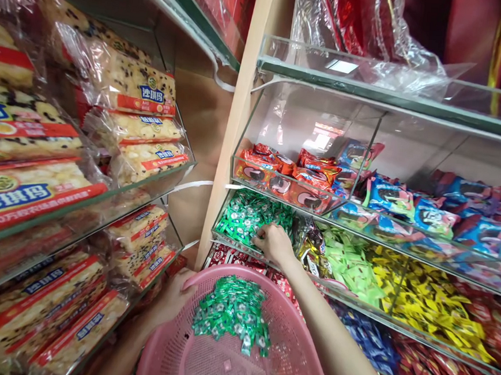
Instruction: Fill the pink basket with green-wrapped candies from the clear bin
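A pink perforated plastic basket [300, 324] is held at its left rim by my left hand [178, 290], whose fingers wrap round the edge. Inside the basket lies a heap of green-wrapped candies [234, 310]. My right hand [274, 242] is at the front edge of a clear shelf bin filled with the same green candies [252, 213]. Its fingers are bent and pressed together at the candies; what they hold, if anything, is hidden.
Packaged pastry bars [145, 92] fill the glass shelves at left. Red snack packs [316, 169] lie above the green candies. Light green [349, 259] and yellow candies [428, 294] sit to the right. A wooden post [234, 117] stands between the shelves.
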### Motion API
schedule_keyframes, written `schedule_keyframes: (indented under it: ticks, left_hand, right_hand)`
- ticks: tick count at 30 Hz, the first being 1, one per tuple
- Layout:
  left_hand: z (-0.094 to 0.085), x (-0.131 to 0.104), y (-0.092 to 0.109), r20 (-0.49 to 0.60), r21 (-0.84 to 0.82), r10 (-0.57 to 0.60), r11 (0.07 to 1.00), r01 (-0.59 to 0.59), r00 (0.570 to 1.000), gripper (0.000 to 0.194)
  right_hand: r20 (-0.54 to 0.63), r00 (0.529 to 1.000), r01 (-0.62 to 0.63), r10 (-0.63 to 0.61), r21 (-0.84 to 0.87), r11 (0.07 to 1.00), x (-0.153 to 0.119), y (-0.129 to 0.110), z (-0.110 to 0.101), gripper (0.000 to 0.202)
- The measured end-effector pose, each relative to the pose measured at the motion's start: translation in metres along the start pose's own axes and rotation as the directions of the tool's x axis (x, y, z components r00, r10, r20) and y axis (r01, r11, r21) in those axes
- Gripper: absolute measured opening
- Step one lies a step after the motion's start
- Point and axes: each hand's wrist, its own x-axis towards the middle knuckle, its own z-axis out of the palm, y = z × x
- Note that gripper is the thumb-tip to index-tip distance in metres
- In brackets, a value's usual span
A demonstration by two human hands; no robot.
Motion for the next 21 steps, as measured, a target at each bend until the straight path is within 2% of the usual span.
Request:
schedule_keyframes:
  ticks: [3,5,7,9,12,14,17,21]
  left_hand:
    - [0.000,0.000,0.003,-0.010,0.006,0.001,1.000,-0.001,1.000,0.022]
    - [0.000,0.000,0.003,-0.011,0.005,0.002,1.000,-0.002,1.000,0.022]
    - [0.000,0.000,0.000,-0.005,0.006,0.007,1.000,-0.007,1.000,0.021]
    - [0.001,0.001,-0.005,-0.001,0.010,0.013,1.000,-0.013,1.000,0.021]
    - [0.002,0.002,-0.012,-0.001,0.010,0.017,1.000,-0.017,1.000,0.023]
    - [0.002,0.003,-0.014,0.000,0.019,0.020,1.000,-0.020,1.000,0.024]
    - [0.002,0.002,-0.012,0.015,0.035,0.021,0.999,-0.021,1.000,0.025]
    - [0.001,0.000,-0.010,0.022,0.043,0.019,0.999,-0.020,1.000,0.026]
  right_hand:
    - [-0.132,0.989,0.080,-0.068,0.088,0.993,-0.013,-0.005,-0.013,0.014]
    - [-0.222,0.961,0.199,-0.162,0.153,0.968,-0.030,-0.013,-0.025,0.016]
    - [-0.247,0.924,0.346,-0.292,0.215,0.913,-0.050,-0.022,-0.033,0.018]
    - [-0.186,0.889,0.455,-0.419,0.261,0.851,-0.069,-0.029,-0.031,0.019]
    - [-0.015,0.861,0.497,-0.509,0.243,0.833,-0.086,-0.030,-0.009,0.018]
    - [0.084,0.858,0.484,-0.506,0.193,0.853,-0.088,-0.025,0.013,0.016]
    - [0.165,0.872,0.441,-0.461,0.147,0.886,-0.080,-0.012,0.040,0.016]
    - [0.218,0.892,0.382,-0.395,0.099,0.919,-0.068,-0.002,0.054,0.020]
